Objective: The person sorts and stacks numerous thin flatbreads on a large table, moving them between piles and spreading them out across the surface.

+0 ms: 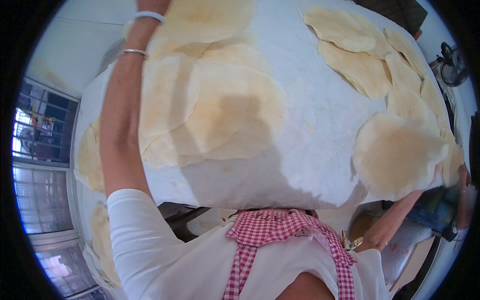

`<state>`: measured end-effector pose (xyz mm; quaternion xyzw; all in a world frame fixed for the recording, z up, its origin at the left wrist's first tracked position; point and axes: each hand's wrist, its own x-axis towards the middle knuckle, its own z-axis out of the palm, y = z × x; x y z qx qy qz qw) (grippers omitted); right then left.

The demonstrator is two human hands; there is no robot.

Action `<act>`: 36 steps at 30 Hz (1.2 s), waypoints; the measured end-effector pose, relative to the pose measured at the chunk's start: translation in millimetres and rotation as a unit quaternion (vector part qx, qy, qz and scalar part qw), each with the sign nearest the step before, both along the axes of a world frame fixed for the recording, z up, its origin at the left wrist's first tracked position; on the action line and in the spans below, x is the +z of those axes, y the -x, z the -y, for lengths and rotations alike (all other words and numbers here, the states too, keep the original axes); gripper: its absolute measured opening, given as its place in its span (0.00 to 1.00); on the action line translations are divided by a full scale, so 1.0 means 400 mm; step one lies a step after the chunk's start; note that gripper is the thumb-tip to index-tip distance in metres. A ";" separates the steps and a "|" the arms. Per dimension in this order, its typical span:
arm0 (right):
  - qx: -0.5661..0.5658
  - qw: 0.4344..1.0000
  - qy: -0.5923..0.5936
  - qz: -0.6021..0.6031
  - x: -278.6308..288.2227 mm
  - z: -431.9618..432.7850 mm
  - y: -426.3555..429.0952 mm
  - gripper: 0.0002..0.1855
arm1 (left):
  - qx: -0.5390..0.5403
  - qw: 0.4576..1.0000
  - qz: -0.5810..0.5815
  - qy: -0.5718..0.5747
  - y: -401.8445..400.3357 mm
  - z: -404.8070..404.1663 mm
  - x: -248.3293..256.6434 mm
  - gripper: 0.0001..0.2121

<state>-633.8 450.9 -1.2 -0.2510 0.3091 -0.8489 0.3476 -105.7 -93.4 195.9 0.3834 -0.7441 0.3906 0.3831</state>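
Note:
My left arm reaches up over the table to the top edge; only the wrist end of my left hand (pixel 153 5) shows, and its fingers are out of view. Beneath and beside that arm lie large, thin, round dough sheets (pixel 221 123), overlapping on a white cloth (pixel 311 180). At the lower right, my right hand (pixel 437 173) grips the edge of a round dough sheet (pixel 393 157), which is blurred and partly covers the hand. This sheet hangs over the cloth's right front corner, beside other overlapping sheets (pixel 352 67).
More dough sheets (pixel 90 157) lie at the left edge, near barred windows (pixel 47 123). A dark object (pixel 401 15) stands beyond the table at the upper right, with a metal fixture (pixel 452 67) farther right. Plastic-wrapped goods (pixel 405 240) sit below my right forearm.

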 end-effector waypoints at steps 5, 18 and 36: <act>-0.173 0.979 -0.084 -0.067 0.134 0.074 -0.024 0.26 | 0.053 0.956 0.237 -0.165 -0.003 -0.197 -0.370 0.12; -0.377 0.705 -0.310 -0.514 0.456 0.294 -0.194 0.21 | -0.226 0.727 0.096 -0.641 0.025 -0.529 -0.621 0.10; 0.047 0.725 -0.328 -0.604 -0.229 0.532 -0.788 0.21 | -0.369 0.561 -0.255 -0.696 0.191 -0.547 -0.844 0.11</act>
